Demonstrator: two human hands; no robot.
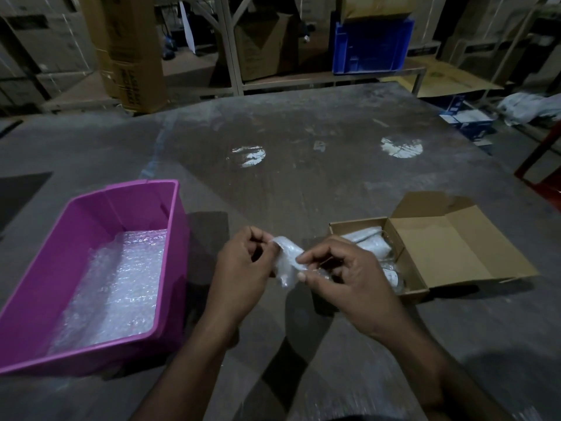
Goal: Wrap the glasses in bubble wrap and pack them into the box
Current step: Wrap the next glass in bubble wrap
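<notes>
A small bubble-wrapped bundle hangs above the table between both hands. My left hand pinches its upper left end. My right hand pinches its right side with thumb and fingers; what the wrap holds is hidden. To the right an open cardboard box lies with its lid folded back, and a wrapped bundle plus a clear glass lie in its left part. On the left stands a pink plastic bin with sheets of bubble wrap on its bottom.
All of it rests on a large grey table with two bright light reflections further back. Beyond the far edge are metal shelves, cardboard cartons and a blue crate. A red frame stands at the right edge.
</notes>
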